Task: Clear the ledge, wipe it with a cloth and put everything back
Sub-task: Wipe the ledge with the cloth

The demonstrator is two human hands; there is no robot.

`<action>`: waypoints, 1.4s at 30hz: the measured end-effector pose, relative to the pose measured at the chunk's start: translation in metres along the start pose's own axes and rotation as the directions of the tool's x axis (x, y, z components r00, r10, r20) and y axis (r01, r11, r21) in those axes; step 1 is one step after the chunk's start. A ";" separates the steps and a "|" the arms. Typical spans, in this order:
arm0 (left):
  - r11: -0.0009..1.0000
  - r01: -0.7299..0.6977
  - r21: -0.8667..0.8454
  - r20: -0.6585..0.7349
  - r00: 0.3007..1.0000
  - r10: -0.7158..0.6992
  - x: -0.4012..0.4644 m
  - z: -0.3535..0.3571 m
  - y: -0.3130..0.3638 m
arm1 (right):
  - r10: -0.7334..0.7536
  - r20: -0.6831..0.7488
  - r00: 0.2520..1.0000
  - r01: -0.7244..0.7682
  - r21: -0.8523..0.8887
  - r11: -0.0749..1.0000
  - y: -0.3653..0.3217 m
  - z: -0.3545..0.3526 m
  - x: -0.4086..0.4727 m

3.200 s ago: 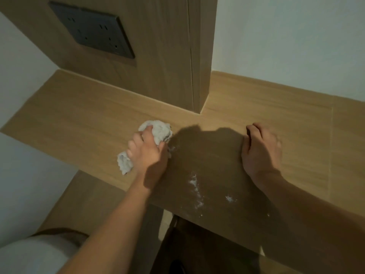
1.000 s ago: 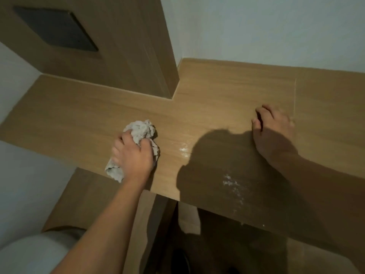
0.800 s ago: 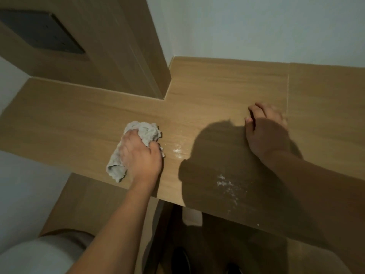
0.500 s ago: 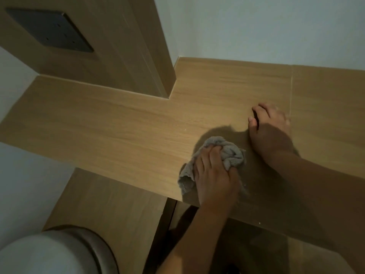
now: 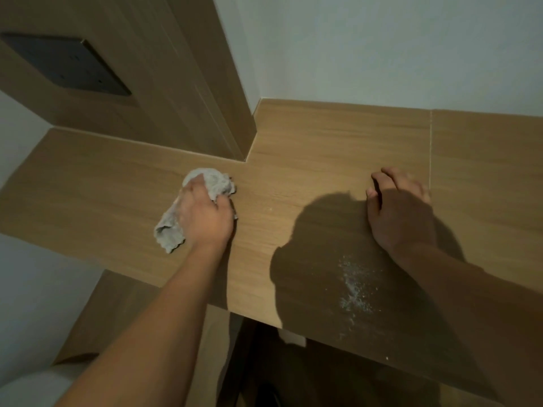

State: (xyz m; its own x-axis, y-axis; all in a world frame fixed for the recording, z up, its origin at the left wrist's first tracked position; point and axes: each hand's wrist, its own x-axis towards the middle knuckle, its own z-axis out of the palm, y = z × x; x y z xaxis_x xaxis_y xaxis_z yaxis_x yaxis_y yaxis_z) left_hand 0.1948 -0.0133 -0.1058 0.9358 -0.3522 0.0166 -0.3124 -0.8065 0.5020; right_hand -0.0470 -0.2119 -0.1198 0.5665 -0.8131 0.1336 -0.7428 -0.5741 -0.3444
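Observation:
A wooden ledge [image 5: 323, 148] runs across the view below a white wall. My left hand [image 5: 205, 215] grips a crumpled grey-white cloth [image 5: 170, 230] and presses it on the ledge, left of centre. My right hand [image 5: 399, 212] rests on the ledge to the right with its fingers curled under, holding nothing. A patch of white powdery dust [image 5: 355, 286] lies on the ledge near its front edge, in shadow just in front of my right hand.
A wood-panelled column [image 5: 188, 83] stands at the back left of the ledge with a dark socket plate [image 5: 67, 66] set in it. Below the ledge's front edge are a lower wooden surface [image 5: 117, 312] and a rounded white object [image 5: 26, 389].
My left hand has swept the cloth from beside my right hand back to the left. The white dust patch it covered shows again. My right hand stayed in place.

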 end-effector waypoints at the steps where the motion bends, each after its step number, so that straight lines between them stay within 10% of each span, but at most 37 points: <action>1: 0.999 -0.045 0.013 0.029 0.999 0.044 -0.007 0.009 0.011 | -0.001 0.006 1.000 0.001 -0.006 1.000 0.000 0.000 0.000; 12: 0.890 -0.411 -0.197 0.308 0.836 0.454 -0.107 0.037 0.081 | -0.004 -0.014 1.000 0.004 -0.003 1.000 0.003 0.000 -0.001; 22: 0.999 0.009 -0.048 -0.016 1.000 -0.010 0.040 -0.005 0.010 | -0.026 -0.006 1.000 0.026 -0.026 0.999 0.002 0.002 0.000; 34: 0.910 -0.410 -0.066 0.204 0.887 0.415 -0.053 0.051 0.087 | -0.018 0.005 1.000 0.018 -0.014 1.000 0.002 -0.001 -0.002; 42: 0.949 -0.316 -0.017 0.197 0.929 0.313 -0.045 0.053 0.092 | 0.133 0.004 0.991 -0.132 0.103 0.986 0.013 -0.018 0.002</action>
State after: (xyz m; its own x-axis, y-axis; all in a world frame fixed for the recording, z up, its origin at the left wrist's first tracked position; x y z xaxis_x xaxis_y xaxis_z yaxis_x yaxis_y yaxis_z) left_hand 0.1156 -0.0974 -0.1061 0.7395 -0.6732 0.0024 -0.5892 -0.6456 0.4858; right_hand -0.0620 -0.2230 -0.1078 0.4643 -0.8818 0.0831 -0.7705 -0.4483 -0.4532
